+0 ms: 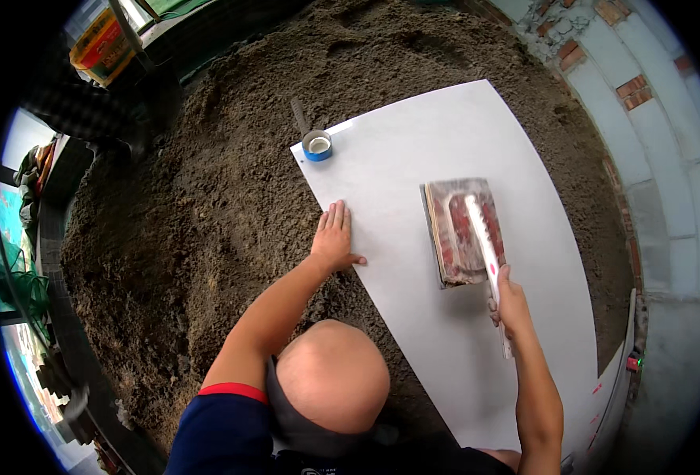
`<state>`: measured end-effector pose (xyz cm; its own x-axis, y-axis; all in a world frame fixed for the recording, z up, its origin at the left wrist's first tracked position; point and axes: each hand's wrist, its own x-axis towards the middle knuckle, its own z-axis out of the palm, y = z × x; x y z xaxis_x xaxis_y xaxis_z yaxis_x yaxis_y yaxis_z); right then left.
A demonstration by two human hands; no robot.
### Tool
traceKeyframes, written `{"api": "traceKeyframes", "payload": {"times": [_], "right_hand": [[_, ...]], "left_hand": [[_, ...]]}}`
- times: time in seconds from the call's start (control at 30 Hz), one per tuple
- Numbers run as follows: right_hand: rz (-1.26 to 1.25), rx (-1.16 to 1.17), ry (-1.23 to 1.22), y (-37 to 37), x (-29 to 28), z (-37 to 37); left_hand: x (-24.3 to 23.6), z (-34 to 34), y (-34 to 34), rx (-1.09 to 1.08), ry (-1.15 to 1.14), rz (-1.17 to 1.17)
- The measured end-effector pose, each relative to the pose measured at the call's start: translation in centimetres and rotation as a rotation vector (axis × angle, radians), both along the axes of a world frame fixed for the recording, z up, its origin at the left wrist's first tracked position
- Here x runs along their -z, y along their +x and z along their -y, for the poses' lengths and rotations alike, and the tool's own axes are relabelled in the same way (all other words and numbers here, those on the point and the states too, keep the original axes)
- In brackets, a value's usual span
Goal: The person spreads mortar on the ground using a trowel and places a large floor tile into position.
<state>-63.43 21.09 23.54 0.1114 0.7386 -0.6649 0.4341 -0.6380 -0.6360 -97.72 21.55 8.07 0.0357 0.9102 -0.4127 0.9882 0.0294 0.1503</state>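
A large white slab (pixel 405 138), probably a tile, lies on a bed of damp brown mortar or sand. My left hand (pixel 334 240) rests open along its left edge, palm down, thumb stretched over the surface. In my right hand (pixel 511 302) is the long white handle of a flat rectangular beater (pixel 453 229). Its block is stained reddish and grey, slightly smeared by motion, and is over the middle of the slab. Whether it touches the slab I cannot tell. Near the slab's far left corner sits a round blue-rimmed object (pixel 316 149) with a grey strip behind it.
Rough brown mortar (pixel 176 237) spreads around the slab. A grey block wall (pixel 658 166) with brick patches stands at right, a small device with a green light (pixel 634 362) near its foot. At far left is an orange-yellow bucket (pixel 100 49); dark-clothed legs (pixel 81 111) are below it.
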Motion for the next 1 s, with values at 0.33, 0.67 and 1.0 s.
{"api": "traceKeyframes", "payload": {"times": [0.33, 0.67, 1.0], "right_hand": [[0.088, -0.171, 0.832, 3.3, 2.9, 8.5], [0.087, -0.127, -0.058, 0.7, -1.4, 6.9], [0.502, -0.367, 0.446, 7.0, 9.6, 17.3]], "left_hand": [[0.2, 0.7, -0.6, 0.046, 0.034, -0.003], [1.2, 1.7, -0.9, 0.016, 0.009, -0.063], [0.2, 0.8, 0.2, -0.101, 0.021, -0.044]]}}
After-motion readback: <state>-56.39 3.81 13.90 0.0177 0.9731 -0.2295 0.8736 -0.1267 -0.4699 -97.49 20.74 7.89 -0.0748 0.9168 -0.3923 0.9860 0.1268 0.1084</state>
